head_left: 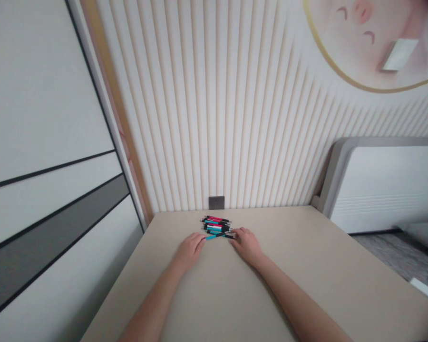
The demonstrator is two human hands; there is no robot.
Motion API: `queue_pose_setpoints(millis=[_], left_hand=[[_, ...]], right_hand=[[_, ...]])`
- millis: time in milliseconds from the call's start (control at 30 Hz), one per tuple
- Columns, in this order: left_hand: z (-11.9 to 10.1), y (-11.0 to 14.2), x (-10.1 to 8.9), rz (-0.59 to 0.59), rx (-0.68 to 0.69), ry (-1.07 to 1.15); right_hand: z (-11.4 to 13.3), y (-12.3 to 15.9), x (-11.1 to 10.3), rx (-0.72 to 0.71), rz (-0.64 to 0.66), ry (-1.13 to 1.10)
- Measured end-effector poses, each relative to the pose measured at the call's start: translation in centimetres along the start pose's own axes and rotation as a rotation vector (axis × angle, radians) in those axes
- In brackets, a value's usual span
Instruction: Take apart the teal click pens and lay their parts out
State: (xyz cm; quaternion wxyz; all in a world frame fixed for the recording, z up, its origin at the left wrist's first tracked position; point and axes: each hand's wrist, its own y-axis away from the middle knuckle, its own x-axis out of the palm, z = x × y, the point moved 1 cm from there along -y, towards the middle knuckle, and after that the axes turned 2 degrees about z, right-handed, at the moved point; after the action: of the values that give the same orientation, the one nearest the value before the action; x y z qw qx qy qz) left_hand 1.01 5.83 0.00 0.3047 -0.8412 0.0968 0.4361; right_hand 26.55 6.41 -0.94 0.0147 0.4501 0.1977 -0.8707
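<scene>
A small pile of pens (216, 226), red, teal and black, lies on a beige table (306, 266) near its far edge. My left hand (189, 249) rests on the table with its fingertips at the left end of the nearest teal pen. My right hand (246, 243) has its fingers curled at the right end of the same pen, touching or pinching its black tip. Both hands lie palm down, a short way apart, with the pile just beyond them.
A ribbed white wall stands behind the table, with a dark socket plate (216, 202) just above the table's far edge. A white and grey cabinet panel (50, 190) runs along the left. A bed headboard (385, 185) stands at the right.
</scene>
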Motion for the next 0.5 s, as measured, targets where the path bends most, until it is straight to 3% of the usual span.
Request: queue_pose_setpoints(millis=[200,400,500], left_hand=[[0.6,0.3,-0.2,-0.02,-0.048,0.008],[0.4,0.4,-0.1,0.019,-0.032,0.014],[0.2,0.3,-0.1,0.03,-0.031,0.012]], right_hand=[[0.4,-1.6,0.7,0.019,0.045,0.075],[-0.1,-3.2,1.2,0.125,0.067,0.076],[-0.6,-3.1,0.6,0.086,0.062,0.05]])
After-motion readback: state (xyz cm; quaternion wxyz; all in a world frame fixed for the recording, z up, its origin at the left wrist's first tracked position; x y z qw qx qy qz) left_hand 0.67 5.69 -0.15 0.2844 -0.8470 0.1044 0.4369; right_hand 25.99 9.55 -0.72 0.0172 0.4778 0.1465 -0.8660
